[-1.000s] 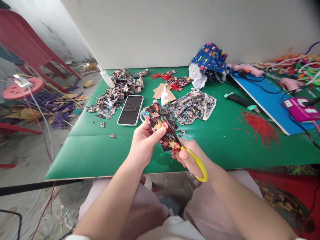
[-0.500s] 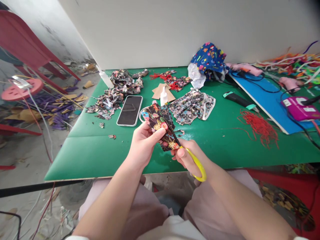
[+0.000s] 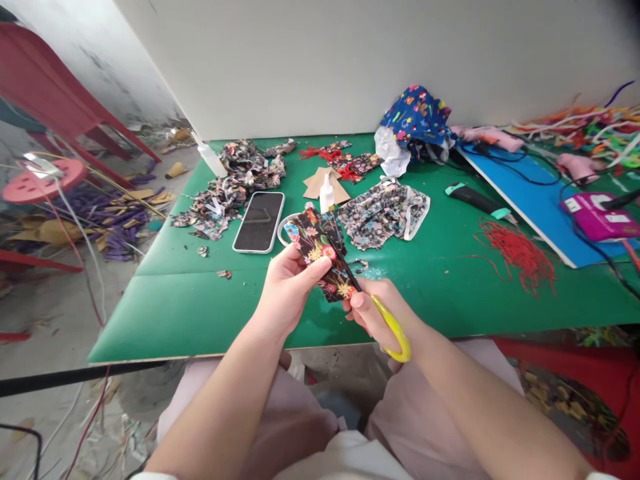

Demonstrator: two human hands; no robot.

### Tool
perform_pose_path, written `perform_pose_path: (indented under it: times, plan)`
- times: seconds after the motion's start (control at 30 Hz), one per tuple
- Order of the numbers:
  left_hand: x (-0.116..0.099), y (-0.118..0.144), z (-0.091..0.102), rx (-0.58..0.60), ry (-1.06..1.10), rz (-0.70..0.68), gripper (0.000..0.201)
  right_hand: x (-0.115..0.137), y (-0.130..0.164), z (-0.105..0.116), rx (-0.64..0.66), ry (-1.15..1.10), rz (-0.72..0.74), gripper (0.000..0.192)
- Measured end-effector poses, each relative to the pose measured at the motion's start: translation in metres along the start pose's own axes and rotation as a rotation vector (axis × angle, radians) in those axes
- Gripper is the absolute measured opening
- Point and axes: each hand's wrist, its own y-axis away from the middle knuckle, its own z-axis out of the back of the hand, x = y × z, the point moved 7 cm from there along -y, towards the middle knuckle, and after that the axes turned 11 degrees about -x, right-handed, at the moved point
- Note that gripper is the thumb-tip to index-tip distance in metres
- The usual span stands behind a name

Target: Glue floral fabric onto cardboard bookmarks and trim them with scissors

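My left hand (image 3: 290, 280) pinches a piece of dark flowered fabric (image 3: 317, 250), thumb on top, held above the front of the table. Closed around the yellow handles of a pair of scissors (image 3: 395, 327) is my right hand (image 3: 373, 307). The dark blades lie along the fabric's right edge; I cannot tell how far apart they are. Just behind the fabric stands a small white bottle (image 3: 327, 195) near some brown card pieces (image 3: 313, 183). A white ring, perhaps a tape roll, is partly hidden by the fabric.
On the green table (image 3: 190, 307) lie a phone (image 3: 259, 222), a heap of fabric scraps (image 3: 240, 177), another flowered cloth (image 3: 375, 213), a utility knife (image 3: 477, 200) and red threads (image 3: 520, 253). A second white bottle (image 3: 212, 160) stands back left. A blue board (image 3: 525, 207) and cables occupy the right.
Almost nothing differs. The scissor handles in my right hand have shifted very slightly; the fabric stays in my left hand.
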Motion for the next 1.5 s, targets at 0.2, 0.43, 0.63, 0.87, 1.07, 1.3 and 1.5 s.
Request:
perform_pose_path:
  times: [0.2, 0.43, 0.63, 0.87, 1.07, 1.3, 1.5]
  plan:
    - [0.000, -0.001, 0.001, 0.003, -0.024, 0.035, 0.020, 0.002, 0.000, 0.002, -0.023, 0.046, 0.025, 0.067]
    - [-0.008, -0.003, 0.003, -0.047, 0.049, -0.014, 0.019, 0.004, 0.000, 0.000, 0.001, 0.052, 0.006, 0.066]
    - [-0.007, -0.001, 0.005, -0.094, 0.047, 0.028, 0.014, -0.003, 0.003, -0.009, 0.153, -0.155, -0.067, 0.076]
    - [-0.005, -0.001, 0.006, -0.093, 0.037, 0.058, 0.016, -0.009, 0.000, -0.012, 0.183, -0.165, -0.033, 0.083]
    - [0.000, 0.000, 0.004, -0.070, 0.043, 0.075, 0.014, -0.006, 0.002, -0.010, 0.165, -0.189, -0.077, 0.082]
    - [0.003, 0.003, -0.001, -0.029, 0.023, 0.100, 0.017, -0.004, 0.002, -0.007, 0.156, -0.181, -0.025, 0.074]
    - [0.006, 0.005, -0.003, -0.013, 0.029, 0.123, 0.015, 0.003, 0.002, -0.004, 0.128, -0.169, 0.019, 0.070]
